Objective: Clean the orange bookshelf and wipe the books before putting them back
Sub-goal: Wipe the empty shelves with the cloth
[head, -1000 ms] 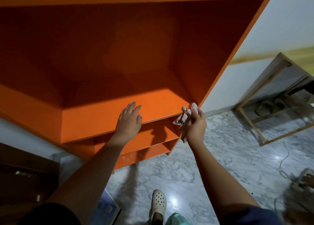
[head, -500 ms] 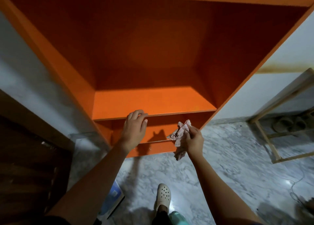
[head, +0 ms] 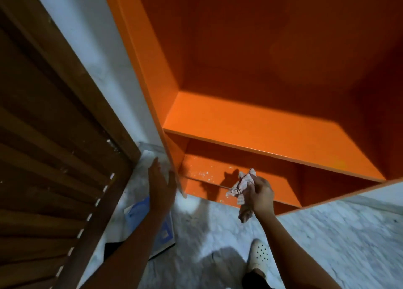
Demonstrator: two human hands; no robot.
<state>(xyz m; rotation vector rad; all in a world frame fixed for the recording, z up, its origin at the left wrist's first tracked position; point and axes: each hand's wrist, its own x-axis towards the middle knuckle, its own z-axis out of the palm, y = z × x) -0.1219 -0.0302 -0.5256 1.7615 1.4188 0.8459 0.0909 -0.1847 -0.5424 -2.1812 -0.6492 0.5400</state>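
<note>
Floor (head: 327,234): book (head: 136,214) lies beside bookshelf (head: 239,125), under our left arm.
Left hand (head: 161,186): fingers straight, together, perhaps touching bookshelf side.
Right hand (head: 260,193): fingers clamped on cloth (head: 241,185).
Risk: we may sweep specks (head: 202,171) onto book.

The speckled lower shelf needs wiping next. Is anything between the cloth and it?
Nothing visible. The right hand holds the cloth just in front of the lower shelf, whose front is open.

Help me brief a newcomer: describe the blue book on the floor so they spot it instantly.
Find the orange bookshelf, then look down to the marble floor at its left foot, beside the brown slatted door. The blue book lies flat there, partly under the left forearm, the only blue thing around.
</note>
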